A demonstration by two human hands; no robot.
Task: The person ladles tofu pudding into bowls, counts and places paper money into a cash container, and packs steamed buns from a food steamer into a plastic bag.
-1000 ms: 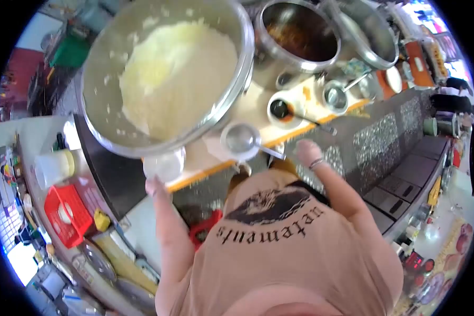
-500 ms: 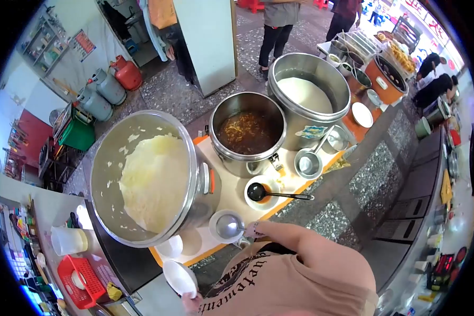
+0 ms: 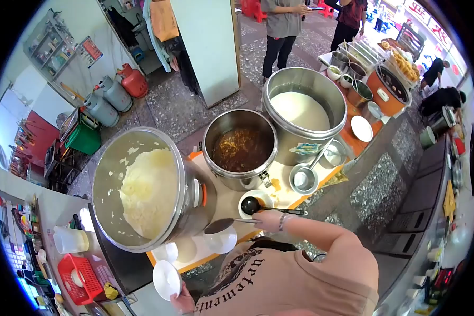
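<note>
A white bowl (image 3: 167, 279) is tilted in my left hand (image 3: 183, 301), with the fingers at its lower rim. My right hand (image 3: 269, 220) grips the handle of a flat metal scoop (image 3: 219, 226), held over a white bowl (image 3: 221, 240). Just beyond that hand, a black ladle (image 3: 250, 205) rests in another white bowl (image 3: 265, 197). To the left is a large steel pot (image 3: 103, 205) of white, soft food (image 3: 148, 192). Further back stand a pot of dark brown liquid (image 3: 240, 150) and a pot of white liquid (image 3: 300, 111).
A metal ladle (image 3: 303, 179) lies in a bowl at the counter's right. Beyond it are an orange pot (image 3: 387, 87) and a white plate (image 3: 362, 128). A red basket (image 3: 80, 279) is at the left. Two people stand at the back, others at the far right.
My right hand has lifted the scoop out of its bowl and moved it up and right. My left hand, holding the bowl, has shifted slightly left and down.
</note>
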